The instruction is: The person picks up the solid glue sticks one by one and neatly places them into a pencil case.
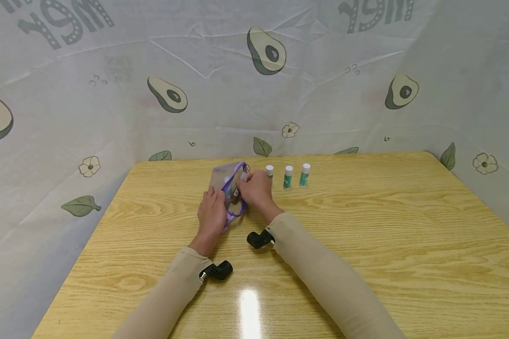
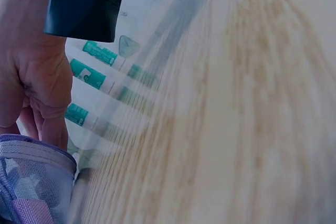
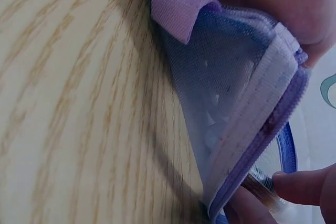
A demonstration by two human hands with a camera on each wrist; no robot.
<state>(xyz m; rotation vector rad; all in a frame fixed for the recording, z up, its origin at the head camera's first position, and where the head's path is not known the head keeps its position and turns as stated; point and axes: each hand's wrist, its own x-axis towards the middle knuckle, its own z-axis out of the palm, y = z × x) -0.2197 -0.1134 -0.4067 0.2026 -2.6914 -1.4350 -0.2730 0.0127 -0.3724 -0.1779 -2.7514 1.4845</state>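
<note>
Mesh pouch (image 1: 218,179), on surface (image 1: 365,235): likely light, floppy; hold by zippered rim (image 3: 253,114). Small tube (image 3: 261,183), within rim: likely rigid, smooth; right hand (image 1: 258,189) pinches it. Left hand (image 1: 212,214): touching pouch, grip unclear.

Purple-edged pouch (image 1: 219,177), brown tube (image 1: 236,194), 3 white-capped tubes (image 1: 304,176) with green labels (image 1: 287,181), yellow wood-grain table (image 1: 386,216), at 12 o'clock a pale cloth (image 1: 220,136) with avocado pattern

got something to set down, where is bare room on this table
Widest: the table right of the three white-capped tubes and the right sleeve, out to its right edge. Also free: left of the mesh pouch and left sleeve, to the left edge. Crowded: around the pouch, with left hand and right hand at it, tubes close by.
</note>
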